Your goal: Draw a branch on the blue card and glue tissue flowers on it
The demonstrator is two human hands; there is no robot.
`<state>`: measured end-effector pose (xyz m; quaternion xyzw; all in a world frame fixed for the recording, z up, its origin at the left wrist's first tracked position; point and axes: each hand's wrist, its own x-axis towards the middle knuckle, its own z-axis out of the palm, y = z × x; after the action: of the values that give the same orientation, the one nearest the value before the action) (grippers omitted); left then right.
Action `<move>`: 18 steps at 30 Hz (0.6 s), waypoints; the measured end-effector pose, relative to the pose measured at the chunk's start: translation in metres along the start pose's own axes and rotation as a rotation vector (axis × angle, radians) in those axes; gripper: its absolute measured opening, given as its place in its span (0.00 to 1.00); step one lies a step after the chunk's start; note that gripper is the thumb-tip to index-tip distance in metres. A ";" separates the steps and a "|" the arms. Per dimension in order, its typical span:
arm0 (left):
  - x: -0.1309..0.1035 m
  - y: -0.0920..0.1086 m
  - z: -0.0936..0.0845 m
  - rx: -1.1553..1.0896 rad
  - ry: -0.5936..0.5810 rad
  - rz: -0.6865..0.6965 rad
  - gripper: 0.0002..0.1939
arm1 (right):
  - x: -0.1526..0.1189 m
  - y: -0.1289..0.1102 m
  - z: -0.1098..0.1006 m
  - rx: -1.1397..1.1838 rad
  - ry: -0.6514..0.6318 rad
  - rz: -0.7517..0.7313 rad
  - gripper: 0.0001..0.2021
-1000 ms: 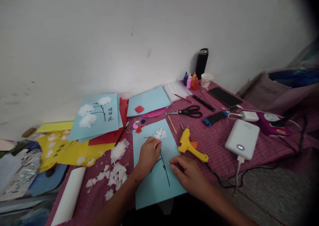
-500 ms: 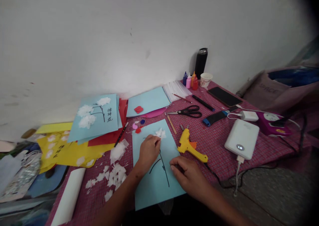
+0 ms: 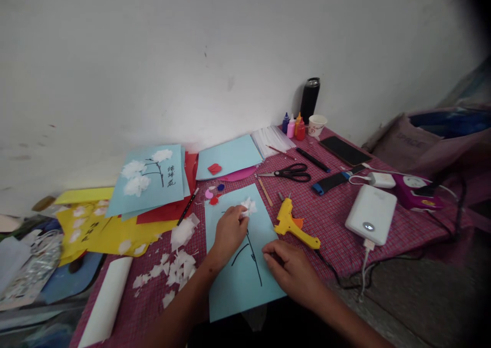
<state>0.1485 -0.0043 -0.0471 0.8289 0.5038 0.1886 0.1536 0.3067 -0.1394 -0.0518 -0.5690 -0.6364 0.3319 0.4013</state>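
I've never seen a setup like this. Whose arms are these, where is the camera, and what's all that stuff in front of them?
No machine here: these are a person's own bare hands, seen by a camera worn on that person's head, looking forward and down.

The left hand has its fingertips at white paper petals on a light-blue sheet, near a dark drawn stem. Whether it pinches a piece is hard to tell. The right hand lies loosely curled at the sheet's right edge, with nothing visible in it.

Around them, on a red checked cloth, lie white paper scraps, a yellow glue gun, black-handled scissors and a white power bank.
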 end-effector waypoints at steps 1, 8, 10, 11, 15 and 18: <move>-0.001 0.000 -0.001 -0.005 0.005 -0.011 0.14 | 0.000 0.000 0.001 0.000 0.000 -0.004 0.07; -0.009 -0.001 -0.008 -0.011 -0.011 -0.032 0.18 | -0.001 0.003 0.004 -0.006 0.010 -0.013 0.07; -0.009 -0.001 -0.009 -0.005 -0.017 -0.023 0.17 | -0.001 0.003 0.004 -0.016 0.012 -0.012 0.07; -0.008 -0.001 -0.009 -0.002 -0.018 -0.020 0.17 | -0.002 0.002 0.004 -0.019 0.014 -0.013 0.07; -0.004 0.000 -0.007 0.016 -0.022 -0.022 0.16 | -0.002 0.001 0.004 -0.026 0.024 -0.020 0.07; 0.000 -0.001 -0.005 0.013 -0.028 -0.022 0.16 | -0.002 0.002 0.004 -0.034 0.027 -0.023 0.07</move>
<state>0.1454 -0.0036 -0.0427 0.8267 0.5120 0.1722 0.1573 0.3040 -0.1413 -0.0552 -0.5730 -0.6427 0.3087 0.4040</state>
